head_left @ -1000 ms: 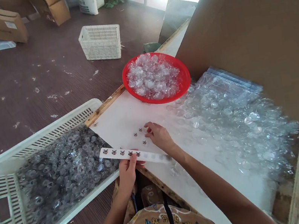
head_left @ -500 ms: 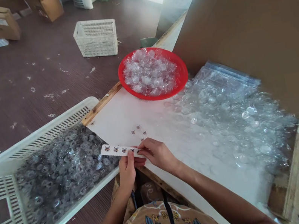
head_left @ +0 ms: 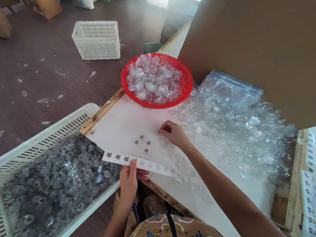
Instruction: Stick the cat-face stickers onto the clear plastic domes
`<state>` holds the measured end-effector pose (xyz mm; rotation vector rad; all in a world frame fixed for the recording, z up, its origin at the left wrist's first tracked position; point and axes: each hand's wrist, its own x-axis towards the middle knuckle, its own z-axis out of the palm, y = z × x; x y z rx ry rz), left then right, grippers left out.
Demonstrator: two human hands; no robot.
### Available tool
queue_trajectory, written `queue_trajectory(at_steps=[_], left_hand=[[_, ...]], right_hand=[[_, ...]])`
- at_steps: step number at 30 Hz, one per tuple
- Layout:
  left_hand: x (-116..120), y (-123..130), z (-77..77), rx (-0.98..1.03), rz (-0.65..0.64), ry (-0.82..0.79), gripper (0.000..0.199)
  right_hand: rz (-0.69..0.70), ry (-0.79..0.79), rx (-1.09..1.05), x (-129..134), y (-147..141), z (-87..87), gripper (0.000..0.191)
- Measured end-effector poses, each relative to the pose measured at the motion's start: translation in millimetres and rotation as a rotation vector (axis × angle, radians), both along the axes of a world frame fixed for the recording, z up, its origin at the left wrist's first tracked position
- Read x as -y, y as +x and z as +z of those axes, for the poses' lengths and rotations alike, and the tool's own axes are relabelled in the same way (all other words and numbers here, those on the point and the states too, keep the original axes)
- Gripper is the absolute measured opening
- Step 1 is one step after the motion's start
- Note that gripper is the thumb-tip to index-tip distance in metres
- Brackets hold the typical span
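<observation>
My left hand (head_left: pixel 129 180) grips a white strip of stickers (head_left: pixel 155 166) between thumb and fingers. Small animal-face stickers line the strip's left part, while its right part shows only faint grey marks. Over the white tabletop (head_left: pixel 111 128), my right hand (head_left: pixel 175 135) is closed in a pinch on a tiny dark-edged sticker (head_left: pixel 159 132), mostly hidden by the fingertips. Several loose animal-face stickers (head_left: pixel 142 137) lie on the table between the two hands. Right of my right hand spreads a heap of clear plastic pieces (head_left: pixel 231 122).
A red basin (head_left: pixel 190 78) full of clear wrapped pieces stands at the table's far side. At left, a white crate (head_left: pixel 42 134) holds many wrapped pieces. A large cardboard sheet (head_left: pixel 269 43) rises at right, above sticker sheets (head_left: pixel 310 194). Another white basket (head_left: pixel 98 43) sits on the floor.
My right hand has left the strip and moved right and up over the table with a small sticker. The strip's right part is now uncovered. My left hand keeps its hold.
</observation>
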<state>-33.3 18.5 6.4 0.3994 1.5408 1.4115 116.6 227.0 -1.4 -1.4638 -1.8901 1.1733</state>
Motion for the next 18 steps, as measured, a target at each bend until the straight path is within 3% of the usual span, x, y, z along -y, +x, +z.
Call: queue_trajectory(at_steps=[3,8,15,18], left_hand=[[-0.5,-0.4,-0.1,-0.003,-0.010,0.003,0.062],[-1.3,-0.7,2.4,-0.021,-0.033,-0.002,0.062],[0.2,1.6,3.5,-0.041,-0.049,0.017,0.059],[1.6,1.7,3.8,-0.048,-0.064,0.022,0.056]], right_hand=[[0.032,0.066,0.142,4.7,-6.6,1.4,0.002],[0.075,0.200,0.283,13.3,-15.3,1.6,0.009],[0.165,0.153,0.185,43.8,-32.1,14.4,0.020],[0.330,0.043,0.022,62.0,-38.2,28.7,0.012]])
